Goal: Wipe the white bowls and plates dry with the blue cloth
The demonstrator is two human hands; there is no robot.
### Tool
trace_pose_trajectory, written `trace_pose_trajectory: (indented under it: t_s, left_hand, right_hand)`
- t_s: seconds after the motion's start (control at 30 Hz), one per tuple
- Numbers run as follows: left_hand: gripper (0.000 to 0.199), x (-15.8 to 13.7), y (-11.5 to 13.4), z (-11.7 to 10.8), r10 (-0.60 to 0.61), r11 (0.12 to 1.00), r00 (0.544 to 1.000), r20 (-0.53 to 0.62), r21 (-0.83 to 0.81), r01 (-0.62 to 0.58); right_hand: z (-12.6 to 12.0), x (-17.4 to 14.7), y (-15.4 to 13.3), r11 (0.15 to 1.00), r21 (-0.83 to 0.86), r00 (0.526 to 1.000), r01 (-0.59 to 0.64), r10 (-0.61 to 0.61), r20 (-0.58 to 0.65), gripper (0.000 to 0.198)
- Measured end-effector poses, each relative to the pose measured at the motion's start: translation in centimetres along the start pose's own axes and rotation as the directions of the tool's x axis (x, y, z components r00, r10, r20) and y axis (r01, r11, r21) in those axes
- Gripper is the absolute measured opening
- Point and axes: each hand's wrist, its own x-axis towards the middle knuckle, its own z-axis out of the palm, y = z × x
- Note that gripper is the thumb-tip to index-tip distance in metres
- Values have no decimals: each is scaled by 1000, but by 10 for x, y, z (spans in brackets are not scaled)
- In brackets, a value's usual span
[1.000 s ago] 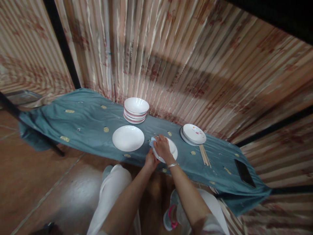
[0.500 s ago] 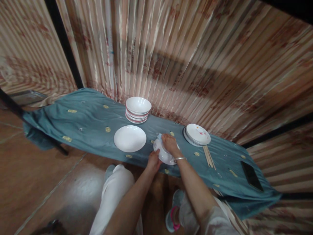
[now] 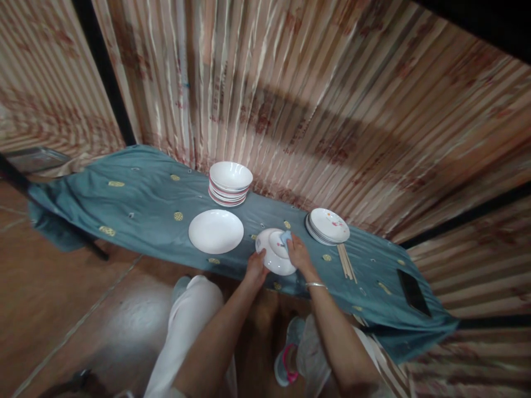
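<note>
My left hand (image 3: 256,267) grips the near left rim of a white plate (image 3: 274,263), which looks turned over, its raised round base facing up with small coloured marks. In my right hand (image 3: 299,255) a small light blue cloth (image 3: 286,237) is pinched and pressed against the right side of that base. Left of the plate lies a larger white oval plate (image 3: 216,231). Behind that stands a stack of white bowls (image 3: 230,182) with red bands. To the right is a pile of flower-patterned plates (image 3: 327,225).
A green cloth with yellow motifs covers the long table (image 3: 153,210). Several wooden chopsticks (image 3: 347,263) lie right of the plate pile, and a dark phone-like slab (image 3: 414,292) near the right end. A pleated curtain (image 3: 265,99) hangs behind; black poles (image 3: 103,72) frame the table.
My right hand has slid with the cloth from the far left of the plate to the right side of its base, uncovering the base. The view has shifted slightly.
</note>
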Motion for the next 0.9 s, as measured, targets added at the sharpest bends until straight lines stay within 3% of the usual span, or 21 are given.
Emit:
trace_pose_trajectory:
  t_s: [0.17,0.3,0.57,0.9]
  left_hand:
    - [13,1,0,-1,7,1000,1000,2,8,-7]
    - [14,2,1,-1,11,1000,1000,14,19,-11]
    - [16,-1,1,1,33,999,998,61,20,-34]
    - [14,4,0,-1,55,997,995,80,45,-59]
  right_hand:
    - [13,-28,-1,980,163,983,-114,134,-121,55]
    - [19,-48,-14,972,151,961,-183,209,-183,60]
    - [29,-84,-48,989,73,936,-131,148,-319,57]
    - [9,-85,-82,998,-48,986,-49,40,-163,48]
